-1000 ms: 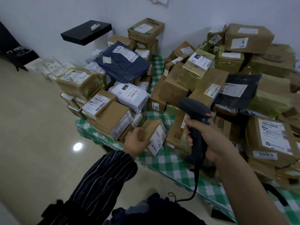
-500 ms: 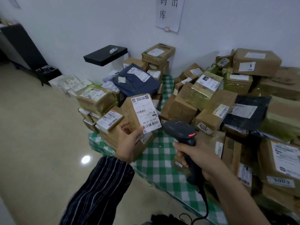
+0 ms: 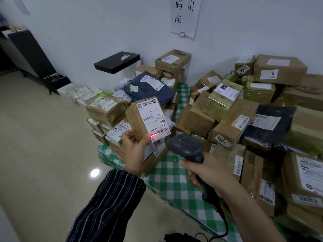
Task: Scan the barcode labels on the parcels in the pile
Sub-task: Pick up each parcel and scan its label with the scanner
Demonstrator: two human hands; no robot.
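White wall (image 3: 87, 32) with paper sign (image 3: 186, 16), black shelf (image 3: 117, 62), glossy beige floor (image 3: 43, 154) — one light glare (image 3: 94, 172)

centre: brown parcel (image 3: 135, 119) with white label (image 3: 153, 117) crossed by a red line (image 3: 154, 135); dark grey scanner (image 3: 185, 147). lower centre: green-and-white checked cloth (image 3: 176, 182). lower left: navy sleeve (image 3: 108, 203) with thin white stripes. upper centre: black shelf (image 3: 113, 64).

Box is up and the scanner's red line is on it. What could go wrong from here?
The red line from the scanner sits at the lower edge of the label, beside the thumb of the left hand, so it may miss part of the barcode. The small box is held only by its bottom end and could tip.
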